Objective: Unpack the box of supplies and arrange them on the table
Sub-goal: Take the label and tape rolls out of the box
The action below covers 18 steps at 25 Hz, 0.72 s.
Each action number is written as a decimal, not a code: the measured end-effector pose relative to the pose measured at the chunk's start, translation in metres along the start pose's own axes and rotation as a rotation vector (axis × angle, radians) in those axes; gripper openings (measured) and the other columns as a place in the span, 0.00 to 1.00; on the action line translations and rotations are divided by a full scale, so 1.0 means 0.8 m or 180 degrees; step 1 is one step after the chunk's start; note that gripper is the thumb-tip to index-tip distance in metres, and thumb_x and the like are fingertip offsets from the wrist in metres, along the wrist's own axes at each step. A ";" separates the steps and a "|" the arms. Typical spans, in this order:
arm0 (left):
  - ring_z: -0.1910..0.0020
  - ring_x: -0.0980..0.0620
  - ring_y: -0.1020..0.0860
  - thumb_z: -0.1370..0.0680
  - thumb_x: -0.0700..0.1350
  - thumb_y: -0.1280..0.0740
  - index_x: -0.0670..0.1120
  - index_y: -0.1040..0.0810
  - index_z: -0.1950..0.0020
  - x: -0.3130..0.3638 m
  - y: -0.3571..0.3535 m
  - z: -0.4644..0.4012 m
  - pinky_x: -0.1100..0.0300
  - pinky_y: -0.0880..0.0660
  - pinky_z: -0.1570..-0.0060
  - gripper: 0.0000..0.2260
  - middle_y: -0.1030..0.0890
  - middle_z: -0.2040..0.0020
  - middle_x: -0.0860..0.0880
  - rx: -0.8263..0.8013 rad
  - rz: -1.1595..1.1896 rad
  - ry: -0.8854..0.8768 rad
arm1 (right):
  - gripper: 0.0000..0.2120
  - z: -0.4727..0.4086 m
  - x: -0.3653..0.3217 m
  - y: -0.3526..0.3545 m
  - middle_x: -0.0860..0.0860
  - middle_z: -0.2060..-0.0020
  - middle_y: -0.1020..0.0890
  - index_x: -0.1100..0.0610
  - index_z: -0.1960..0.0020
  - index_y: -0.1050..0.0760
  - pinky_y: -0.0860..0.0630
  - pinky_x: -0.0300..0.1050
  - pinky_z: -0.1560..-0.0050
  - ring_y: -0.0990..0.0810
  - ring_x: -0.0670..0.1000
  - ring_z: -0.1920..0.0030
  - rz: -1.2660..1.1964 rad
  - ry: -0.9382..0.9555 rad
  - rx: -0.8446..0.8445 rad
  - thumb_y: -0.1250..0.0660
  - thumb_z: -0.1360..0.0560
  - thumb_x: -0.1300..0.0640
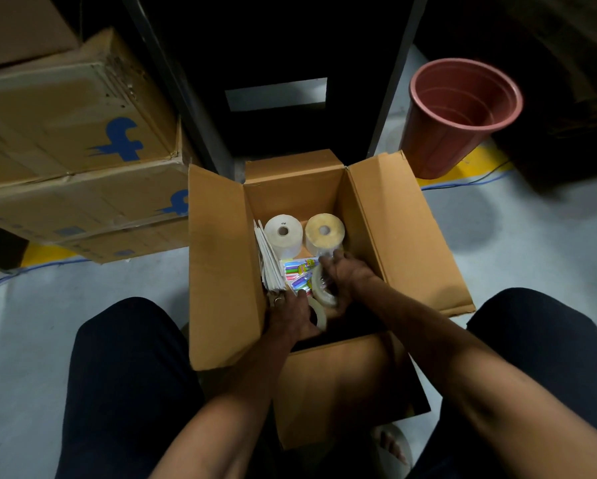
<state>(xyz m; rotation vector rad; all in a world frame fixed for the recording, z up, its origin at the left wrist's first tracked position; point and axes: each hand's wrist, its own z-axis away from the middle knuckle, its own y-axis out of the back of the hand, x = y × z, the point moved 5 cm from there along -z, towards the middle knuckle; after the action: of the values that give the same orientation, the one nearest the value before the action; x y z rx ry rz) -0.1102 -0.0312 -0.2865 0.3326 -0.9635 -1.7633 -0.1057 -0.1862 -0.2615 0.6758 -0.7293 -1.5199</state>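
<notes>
Both hands down in the open box (221, 257), right hand (342, 271) w/ fingers curled round a clear tape roll (324, 292), left hand (291, 314) grip unclear; slick roll could slip back.

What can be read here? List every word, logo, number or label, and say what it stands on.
"f", a blue logo letter, on the upper stacked carton.
"f" again, partly cut off, on the lower stacked carton.
A small dark mark on top of the white paper roll: too small to read.
Print on the colourful marker pack: blurred, unreadable.
Grey stamps on the lower carton's side: unreadable.
</notes>
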 end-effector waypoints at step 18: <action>0.28 0.40 0.39 0.44 0.73 0.28 0.49 0.50 0.20 0.007 0.173 0.046 0.45 0.37 0.33 0.60 0.40 0.26 0.45 0.1733 -0.0021 -0.0218 | 0.63 0.045 0.051 0.170 0.62 0.24 0.48 0.51 0.19 0.51 0.37 0.53 0.26 0.41 0.64 0.26 -0.1626 -0.0072 0.1590 0.17 0.43 0.44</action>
<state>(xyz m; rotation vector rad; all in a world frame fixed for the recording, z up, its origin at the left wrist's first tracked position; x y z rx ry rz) -0.0439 -0.0375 -0.1594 0.6208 -1.4899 -1.5012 -0.0517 -0.2306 -0.1330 1.2962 -1.0203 -1.8193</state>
